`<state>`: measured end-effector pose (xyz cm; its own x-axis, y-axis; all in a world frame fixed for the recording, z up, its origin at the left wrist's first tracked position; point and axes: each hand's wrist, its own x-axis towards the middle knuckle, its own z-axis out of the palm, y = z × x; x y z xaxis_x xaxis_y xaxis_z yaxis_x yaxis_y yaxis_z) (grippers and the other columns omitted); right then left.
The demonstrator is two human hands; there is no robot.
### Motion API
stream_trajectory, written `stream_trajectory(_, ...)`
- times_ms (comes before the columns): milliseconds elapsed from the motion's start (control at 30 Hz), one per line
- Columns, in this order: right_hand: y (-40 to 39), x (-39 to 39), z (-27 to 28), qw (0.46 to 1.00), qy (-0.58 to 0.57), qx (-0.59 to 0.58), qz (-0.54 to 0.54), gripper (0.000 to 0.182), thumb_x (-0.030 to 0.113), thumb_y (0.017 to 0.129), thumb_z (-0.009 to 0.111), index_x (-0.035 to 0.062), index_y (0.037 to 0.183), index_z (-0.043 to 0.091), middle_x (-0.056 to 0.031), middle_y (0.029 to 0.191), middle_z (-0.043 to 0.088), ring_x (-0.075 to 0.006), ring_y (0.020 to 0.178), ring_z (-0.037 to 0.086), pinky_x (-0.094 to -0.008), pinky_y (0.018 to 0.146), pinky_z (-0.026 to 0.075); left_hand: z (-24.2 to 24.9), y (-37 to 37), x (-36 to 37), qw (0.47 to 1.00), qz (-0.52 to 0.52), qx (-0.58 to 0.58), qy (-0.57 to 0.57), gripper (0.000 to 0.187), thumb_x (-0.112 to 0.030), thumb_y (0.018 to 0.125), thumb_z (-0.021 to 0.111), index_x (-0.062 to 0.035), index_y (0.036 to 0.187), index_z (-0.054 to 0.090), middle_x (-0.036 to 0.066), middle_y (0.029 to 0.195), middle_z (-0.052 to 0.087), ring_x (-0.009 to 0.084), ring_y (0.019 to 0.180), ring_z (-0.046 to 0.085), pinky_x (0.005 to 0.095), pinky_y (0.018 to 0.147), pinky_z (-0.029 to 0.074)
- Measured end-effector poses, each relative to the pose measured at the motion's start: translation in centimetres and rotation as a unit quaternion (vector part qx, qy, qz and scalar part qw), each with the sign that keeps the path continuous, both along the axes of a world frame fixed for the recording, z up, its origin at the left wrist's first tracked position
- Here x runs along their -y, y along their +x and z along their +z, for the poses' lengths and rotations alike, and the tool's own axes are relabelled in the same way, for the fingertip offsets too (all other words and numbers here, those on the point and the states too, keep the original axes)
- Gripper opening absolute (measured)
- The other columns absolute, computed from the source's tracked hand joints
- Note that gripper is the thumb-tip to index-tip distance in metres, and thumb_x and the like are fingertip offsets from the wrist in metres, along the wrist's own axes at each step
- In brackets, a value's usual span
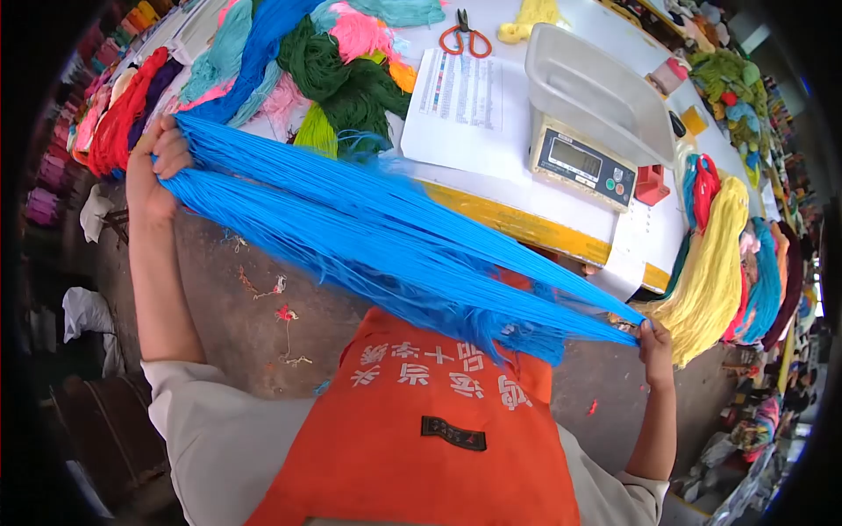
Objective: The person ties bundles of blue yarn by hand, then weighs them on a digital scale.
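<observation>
A bright blue skein of thread is stretched wide across my front, above the orange apron. My left hand grips one end of it at the upper left, fingers curled round the strands. At the lower right my right hand is closed on the other end, where the strands draw together. Between the hands the strands spread into an upper and a lower band, with loose threads hanging along the lower side. Dark green skeins lie on the table just beyond the blue one.
On the white table are a digital scale with a plastic tray, a printed sheet, red-handled scissors and a red block. Yellow skeins hang off the right edge, red skeins off the left. Thread scraps litter the floor.
</observation>
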<state>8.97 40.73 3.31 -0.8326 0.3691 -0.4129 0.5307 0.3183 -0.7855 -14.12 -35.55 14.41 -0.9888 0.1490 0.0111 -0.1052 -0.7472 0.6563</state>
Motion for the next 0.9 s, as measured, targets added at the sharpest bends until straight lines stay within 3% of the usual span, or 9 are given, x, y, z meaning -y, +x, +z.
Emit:
stream_trajectory(33,0.7,-1.7,-1.6,0.989,0.141,-0.028,0.019,0.029,0.028,0.103,0.051,0.0121,0.078,0.055,0.0071,0.060,0.040,-0.0032,0.049,0.035,-0.0217,0.045,0.026,-0.1,-0.8,2.0,1.000,0.004,-0.005,-0.003,0.023,-0.018,0.107,0.042,0.0001,0.096,0.051,-0.002,0.064,0.037,0.0071,0.047,0.034,0.0231,0.041,0.030)
stream_trajectory(200,2.2,-6.2,-4.4,0.984,0.171,-0.003,0.049,0.027,0.025,0.102,0.052,0.0086,0.080,0.055,0.0048,0.065,0.044,-0.0058,0.055,0.039,-0.0242,0.049,0.032,-1.4,-3.5,6.4,0.991,0.108,0.052,-0.063,0.022,-0.019,0.106,0.046,-0.0029,0.092,0.052,-0.004,0.063,0.038,0.0051,0.044,0.033,0.0214,0.038,0.026)
stream_trajectory(267,1.7,-6.9,-5.4,0.970,0.235,-0.032,0.049,0.023,0.016,0.099,0.055,0.0002,0.083,0.057,-0.0040,0.069,0.053,-0.0132,0.065,0.048,-0.0312,0.061,0.039,-2.2,-4.8,7.5,0.988,0.125,0.064,-0.061,0.022,-0.020,0.105,0.046,-0.0034,0.092,0.053,-0.005,0.062,0.038,0.0049,0.044,0.033,0.0213,0.037,0.026)
stream_trajectory(433,2.2,-8.6,-6.2,0.956,0.288,-0.022,0.047,0.024,0.019,0.099,0.055,-0.0012,0.086,0.057,-0.0105,0.070,0.055,-0.0183,0.065,0.051,-0.0350,0.062,0.042,-4.3,-5.9,10.5,0.979,0.158,0.111,-0.062,0.024,-0.022,0.105,0.048,-0.0056,0.089,0.053,-0.005,0.060,0.038,0.0043,0.042,0.032,0.0210,0.036,0.025)
stream_trajectory(633,1.6,-9.4,-5.2,0.890,0.451,-0.018,0.059,0.025,0.020,0.098,0.054,-0.0017,0.088,0.061,-0.0239,0.074,0.063,-0.0386,0.068,0.062,-0.0451,0.061,0.045,-6.1,-7.0,11.2,0.972,0.195,0.116,-0.069,0.021,-0.019,0.103,0.051,-0.0085,0.085,0.054,-0.006,0.058,0.037,0.0047,0.042,0.033,0.0216,0.036,0.026)
stream_trajectory(700,2.5,-15.3,-7.7,0.872,0.487,-0.052,0.027,0.031,0.026,0.097,0.054,-0.0023,0.090,0.062,-0.0279,0.079,0.063,-0.0452,0.074,0.062,-0.0495,0.063,0.047,-6.6,-7.4,11.0,0.930,0.288,0.057,-0.220,0.018,-0.018,0.101,0.053,-0.0103,0.086,0.055,-0.006,0.057,0.036,0.0053,0.042,0.032,0.0226,0.036,0.025)
stream_trajectory(733,6.5,-19.5,-6.3,0.842,0.536,0.049,-0.041,0.033,0.029,0.098,0.053,-0.0008,0.096,0.066,-0.0258,0.083,0.066,-0.0414,0.077,0.066,-0.0494,0.066,0.049,-7.4,-6.8,12.2,0.944,0.234,0.030,-0.230,0.012,-0.015,0.099,0.055,-0.0120,0.088,0.055,-0.006,0.061,0.040,0.0064,0.048,0.037,0.0231,0.042,0.030)
stream_trajectory(800,12.8,-24.1,-2.1,0.766,0.604,0.194,-0.098,0.035,0.031,0.098,0.052,0.0008,0.103,0.069,-0.0235,0.087,0.070,-0.0377,0.080,0.070,-0.0494,0.069,0.052,-10.8,-2.9,36.3,0.815,0.461,-0.007,-0.351,0.013,-0.021,0.102,0.047,-0.0127,0.098,0.057,-0.004,0.077,0.049,0.0087,0.063,0.045,0.0248,0.055,0.038)
stream_trajectory(900,22.1,-31.0,2.7,0.674,0.728,0.071,0.102,0.029,0.026,0.097,0.054,0.0008,0.105,0.067,-0.0230,0.088,0.068,-0.0377,0.082,0.068,-0.0498,0.071,0.052,-3.8,6.3,34.3,0.771,0.573,0.054,-0.272,0.009,-0.019,0.100,0.055,-0.0166,0.092,0.055,-0.005,0.069,0.043,0.0072,0.057,0.038,0.0252,0.050,0.028)
